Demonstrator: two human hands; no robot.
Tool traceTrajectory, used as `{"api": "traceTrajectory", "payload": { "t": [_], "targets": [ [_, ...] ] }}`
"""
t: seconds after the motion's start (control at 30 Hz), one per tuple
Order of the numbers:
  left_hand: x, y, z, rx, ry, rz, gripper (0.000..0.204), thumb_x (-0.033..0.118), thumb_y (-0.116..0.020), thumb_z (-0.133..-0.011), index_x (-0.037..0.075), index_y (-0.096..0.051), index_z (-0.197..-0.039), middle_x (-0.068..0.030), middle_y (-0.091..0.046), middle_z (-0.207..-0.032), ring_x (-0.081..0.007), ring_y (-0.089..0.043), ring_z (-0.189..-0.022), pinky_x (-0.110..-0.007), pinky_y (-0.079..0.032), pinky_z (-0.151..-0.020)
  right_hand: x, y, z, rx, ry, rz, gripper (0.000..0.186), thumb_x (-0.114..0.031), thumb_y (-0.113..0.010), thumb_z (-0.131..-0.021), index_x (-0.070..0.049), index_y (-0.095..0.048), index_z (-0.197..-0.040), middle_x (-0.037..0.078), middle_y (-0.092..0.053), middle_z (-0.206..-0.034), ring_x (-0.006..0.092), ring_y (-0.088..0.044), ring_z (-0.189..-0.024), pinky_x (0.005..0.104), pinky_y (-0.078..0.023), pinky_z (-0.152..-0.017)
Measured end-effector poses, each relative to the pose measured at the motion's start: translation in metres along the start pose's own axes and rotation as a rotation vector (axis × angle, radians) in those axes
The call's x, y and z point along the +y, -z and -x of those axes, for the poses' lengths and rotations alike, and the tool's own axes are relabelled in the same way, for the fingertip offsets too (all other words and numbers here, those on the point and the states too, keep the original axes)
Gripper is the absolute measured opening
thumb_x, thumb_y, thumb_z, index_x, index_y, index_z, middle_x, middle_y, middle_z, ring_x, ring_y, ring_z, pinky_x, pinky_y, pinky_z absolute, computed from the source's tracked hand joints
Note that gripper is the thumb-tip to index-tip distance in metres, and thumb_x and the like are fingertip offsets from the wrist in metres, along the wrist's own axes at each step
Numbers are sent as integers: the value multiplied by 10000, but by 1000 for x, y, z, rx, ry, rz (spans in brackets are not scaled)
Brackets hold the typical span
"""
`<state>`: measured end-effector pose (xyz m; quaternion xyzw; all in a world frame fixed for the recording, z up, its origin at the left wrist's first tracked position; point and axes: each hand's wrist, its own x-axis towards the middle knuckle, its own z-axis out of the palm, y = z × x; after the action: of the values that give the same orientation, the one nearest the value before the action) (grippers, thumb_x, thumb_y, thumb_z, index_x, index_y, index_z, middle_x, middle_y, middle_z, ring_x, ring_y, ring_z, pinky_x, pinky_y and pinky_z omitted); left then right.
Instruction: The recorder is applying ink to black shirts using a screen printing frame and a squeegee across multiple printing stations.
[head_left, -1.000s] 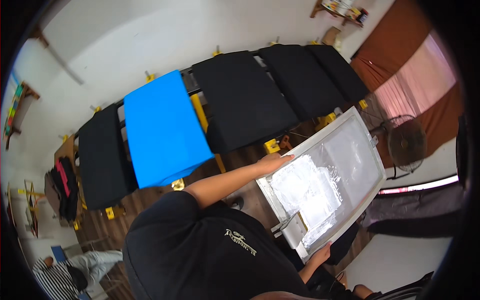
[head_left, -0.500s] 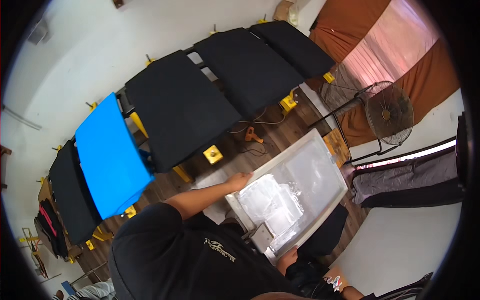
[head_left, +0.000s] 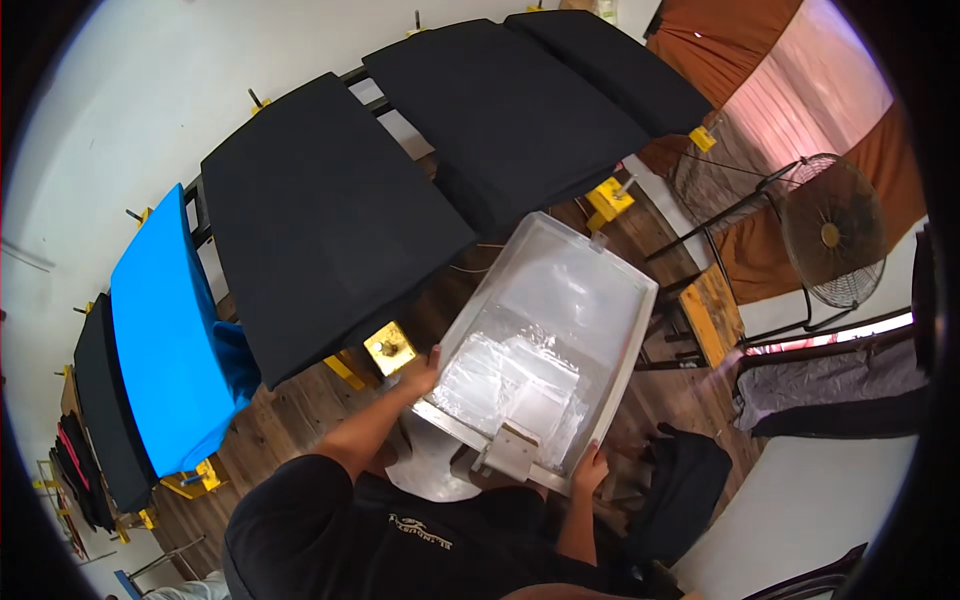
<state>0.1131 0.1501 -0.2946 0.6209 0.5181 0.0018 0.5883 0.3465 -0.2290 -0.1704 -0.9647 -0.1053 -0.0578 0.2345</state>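
I hold a screen-printing frame (head_left: pixel 627 355) in front of me, pale-rimmed with a translucent mesh. White ink (head_left: pixel 478 378) is smeared over the mesh's near half. My left hand (head_left: pixel 424 374) is closed on the frame's left edge, and my right hand (head_left: pixel 590 470) grips its near right corner. A metal bracket (head_left: pixel 513 452) sits on the near rim between both hands. Just beyond the frame are flat boards covered in black fabric (head_left: pixel 330 225), one of them close to its far left side.
A row of boards curves along the white wall, one covered in blue fabric (head_left: pixel 170 340). Yellow clamp blocks (head_left: pixel 390 348) jut out from their ends. To the right stand a fan (head_left: pixel 830 235) and a wooden stool (head_left: pixel 712 315). Dark cloth (head_left: pixel 690 490) hangs near my right hand.
The frame has swung to the left and turned more upright in the view, its far end now nearer the black boards. Both hands have kept their grip. My view has shifted too.
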Motion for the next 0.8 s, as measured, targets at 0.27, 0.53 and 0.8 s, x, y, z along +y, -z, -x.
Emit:
{"api": "traceTrajectory", "payload": {
  "t": [0.27, 0.53, 0.8],
  "targets": [
    [-132, 24, -114, 267, 71, 92, 927, 707, -208, -1011, -88, -591, -1294, -384, -573, -1291, -476, -539, -1274, -496, -390, -1107, -81, -214, -67, -212, 302, -126, 556, -444, -568, -1005, 76, -638, -822, 310, -607, -728, 435, -665, -710, 504, -471, -659],
    [-314, 52, -257, 650, 158, 49, 914, 675, -237, -1022, -94, -727, -971, -361, -682, -993, -543, -634, -1041, -557, -485, -946, -170, -405, -109, -526, 615, -121, 535, -433, -628, -956, 83, -662, -823, 304, -616, -721, 401, -664, -673, 490, -474, -662],
    [-269, 52, -234, 726, 272, 162, 813, 614, -276, -1042, -69, -699, -1162, -343, -660, -1187, -505, -615, -1155, -521, -489, -992, -217, -472, -142, -590, 728, -6, 439, -386, -643, -917, 45, -713, -969, 281, -692, -823, 434, -703, -831, 487, -520, -743]
  ]
}}
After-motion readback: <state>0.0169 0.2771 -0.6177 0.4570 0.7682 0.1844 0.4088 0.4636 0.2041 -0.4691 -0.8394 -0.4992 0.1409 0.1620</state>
